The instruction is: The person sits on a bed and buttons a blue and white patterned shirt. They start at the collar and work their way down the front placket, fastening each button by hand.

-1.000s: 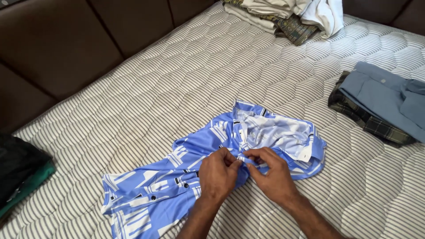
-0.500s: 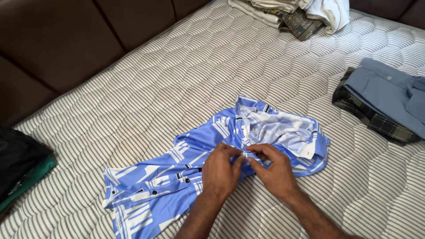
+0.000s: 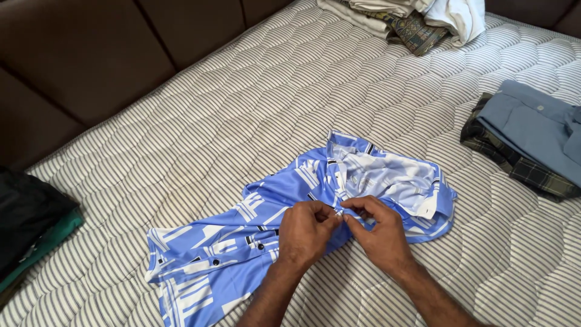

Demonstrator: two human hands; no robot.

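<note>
A blue and white patterned shirt (image 3: 242,242) lies crumpled on the striped quilted mattress (image 3: 254,109), its collar end toward the right. My left hand (image 3: 305,233) and my right hand (image 3: 378,233) meet at the shirt's front placket, just below the collar. Both pinch the fabric edges together between thumb and fingers at a small white button. Dark buttons run along the placket toward the lower left.
A folded blue shirt on a dark plaid garment (image 3: 529,142) lies at the right. A heap of pale and patterned clothes (image 3: 405,15) sits at the far edge. Dark and green folded fabric (image 3: 30,224) rests at the left. A brown padded headboard (image 3: 91,66) borders the mattress.
The view has shifted slightly. Both hands stay pinched on the shirt's placket near the collar, with only small finger movements.
</note>
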